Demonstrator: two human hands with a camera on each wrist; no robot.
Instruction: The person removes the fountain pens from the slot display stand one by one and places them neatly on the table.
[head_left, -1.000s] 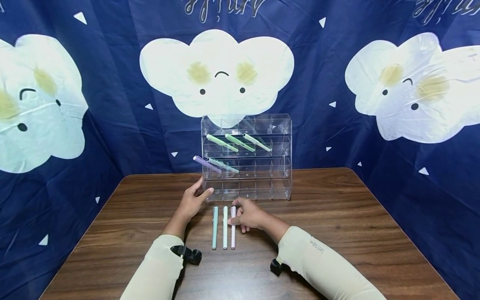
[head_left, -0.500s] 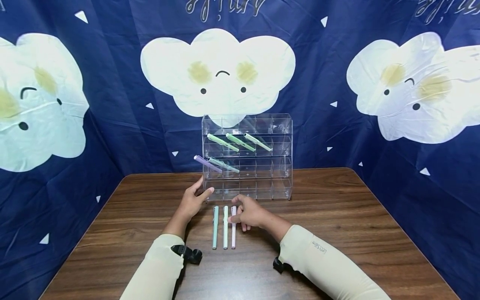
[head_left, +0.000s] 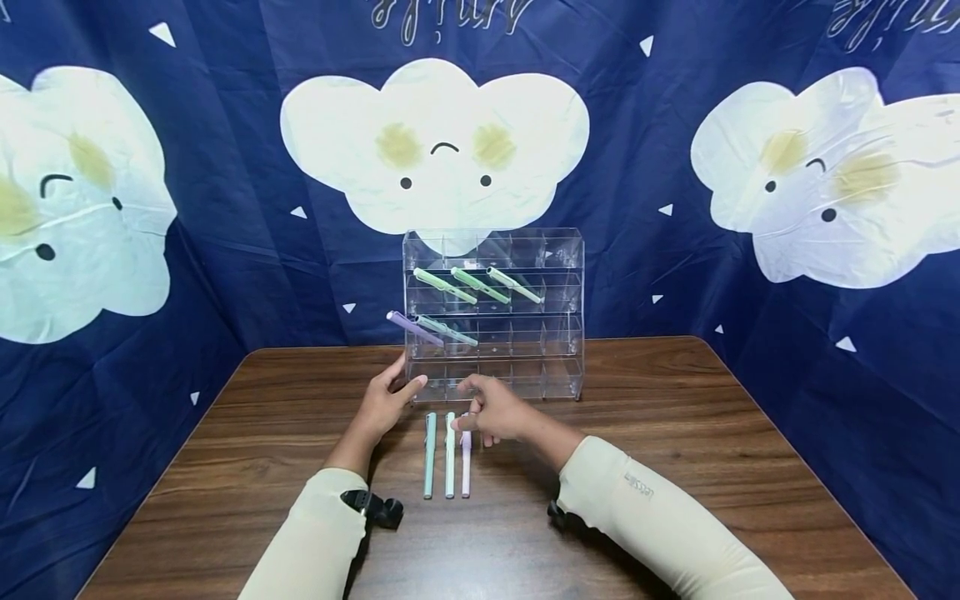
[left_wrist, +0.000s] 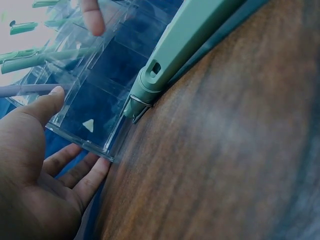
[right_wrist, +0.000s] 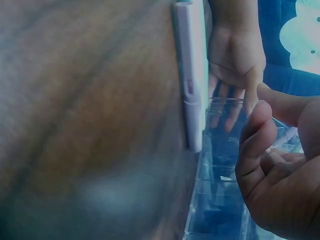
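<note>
My left hand [head_left: 382,408] holds the lower left side of a clear stepped display rack [head_left: 528,379], thumb at the front and fingers along the side. Three capped pens lie side by side before the rack: a teal pen [head_left: 430,467], a white-green pen [head_left: 450,471] and a pale pink pen [head_left: 466,477]. Over the clip end of the pink pen hovers my right hand [head_left: 502,412]. Its thumb is extended and its fingers are loosely bent, with nothing between them in the right wrist view. The left wrist view shows the teal pen [left_wrist: 182,40] close up.
Leaning in the rack's second tier from the top are two green pens [head_left: 444,285] and a pale one [head_left: 513,284]. A purple pen [head_left: 414,328] and a pale teal pen [head_left: 450,332] sit one tier lower. Behind the wooden table [head_left: 675,467] hangs a blue cloud-print curtain [head_left: 637,292].
My right hand has lifted a little off the pink pen and shifted toward the rack, the pen staying on the table. The left hand keeps its place on the rack.
</note>
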